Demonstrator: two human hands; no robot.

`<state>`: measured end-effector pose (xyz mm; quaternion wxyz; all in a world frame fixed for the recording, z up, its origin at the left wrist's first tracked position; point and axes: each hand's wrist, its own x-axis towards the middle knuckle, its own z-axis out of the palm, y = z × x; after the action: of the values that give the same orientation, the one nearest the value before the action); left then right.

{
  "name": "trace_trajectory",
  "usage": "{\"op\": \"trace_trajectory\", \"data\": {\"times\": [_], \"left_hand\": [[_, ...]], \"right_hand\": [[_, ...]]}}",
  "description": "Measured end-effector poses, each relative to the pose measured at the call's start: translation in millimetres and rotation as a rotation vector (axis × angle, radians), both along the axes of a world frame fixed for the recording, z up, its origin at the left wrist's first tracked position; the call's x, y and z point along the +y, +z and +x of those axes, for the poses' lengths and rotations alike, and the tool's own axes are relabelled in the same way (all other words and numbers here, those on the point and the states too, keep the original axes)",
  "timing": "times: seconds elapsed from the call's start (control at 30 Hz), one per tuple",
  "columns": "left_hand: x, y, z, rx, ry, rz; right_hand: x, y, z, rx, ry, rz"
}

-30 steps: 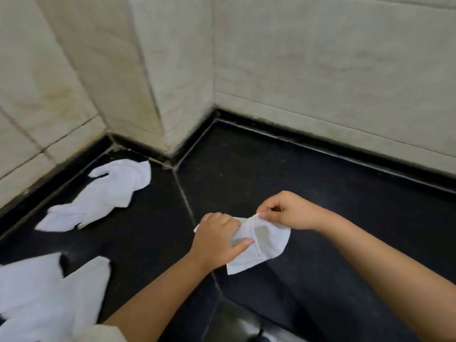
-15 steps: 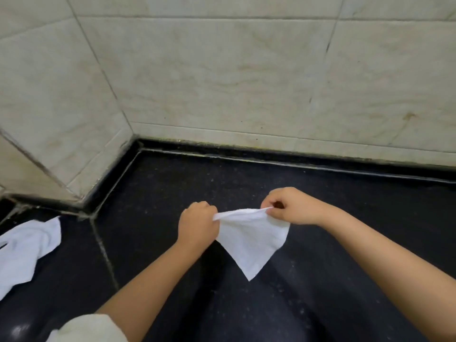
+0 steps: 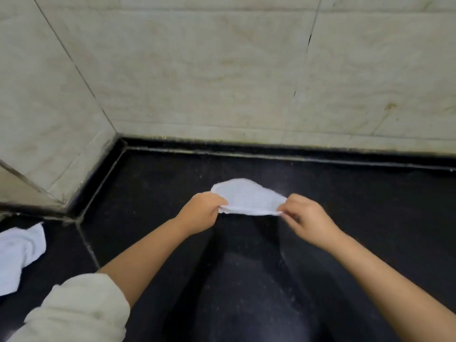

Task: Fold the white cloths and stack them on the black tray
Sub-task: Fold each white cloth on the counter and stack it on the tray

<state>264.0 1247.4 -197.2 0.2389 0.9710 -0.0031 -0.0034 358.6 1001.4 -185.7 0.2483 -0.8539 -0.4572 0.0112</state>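
— What was being done at the centre of the frame?

— A white cloth (image 3: pixel 248 197) was held stretched between the left hand (image 3: pixel 201 212) and the right hand (image 3: pixel 304 218), its near edge pinched at each end, above the black worktop (image 3: pixel 246 280). The far part of the cloth was seen billowed away toward the tiled wall (image 3: pixel 222 70). The grip of each hand was pressed together on the cloth's hem, the fingers curled.

— Which step was that judged to be?

— The spreading of one cloth, before its first fold; no crease was yet visible.

— And what was called for next?

— The cloth was likely to be laid flat on the worktop and one edge brought over to meet the other, corners kept matched. A second white cloth (image 3: pixel 19 255) was seen crumpled at lower left, unfolded. The black tray was not in view.
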Motion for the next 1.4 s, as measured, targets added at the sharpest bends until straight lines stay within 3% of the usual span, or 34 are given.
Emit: {"op": "trace_trajectory", "data": {"times": [0.1,0.2,0.33,0.43,0.5,0.57,0.67,0.83,0.93,1.07,1.13,1.4], "left_hand": [[-9,-44,-32,0.310,-0.108,0.138],[-25,-75,-54,0.448,-0.223,0.307],[-40,-87,-61,0.326,-0.169,0.361],[-54,-82,-64,0.162,-0.310,0.349],[-62,-84,-65,0.206,-0.371,0.382],[-69,-86,-62,0.327,-0.324,0.455],[-76,-86,-61,0.327,-0.207,0.471],[-63,-79,-56,0.287,0.004,0.414],[-41,-75,-54,0.263,0.114,0.317],[-7,-60,-40,0.194,0.388,-0.234],[5,-57,-26,0.188,0.435,-0.362],[16,-87,12,0.204,0.645,-0.453]], "right_hand": [[-15,-61,-44,0.100,0.059,-0.184],[-25,-104,-82,0.154,0.071,-0.294],[-27,-119,-103,0.178,-0.047,-0.365],[-27,-115,-104,0.260,-0.107,-0.338],[-23,-110,-102,0.310,-0.126,-0.332],[-19,-105,-100,0.350,-0.140,-0.310],[-15,-96,-98,0.365,-0.100,-0.336],[-14,-83,-89,0.364,-0.012,-0.391],[-13,-77,-71,0.399,-0.081,-0.417],[-1,-68,-28,0.398,-0.225,-0.368],[9,-64,-8,0.385,-0.279,-0.331],[39,-81,37,0.379,-0.390,-0.274]]}}
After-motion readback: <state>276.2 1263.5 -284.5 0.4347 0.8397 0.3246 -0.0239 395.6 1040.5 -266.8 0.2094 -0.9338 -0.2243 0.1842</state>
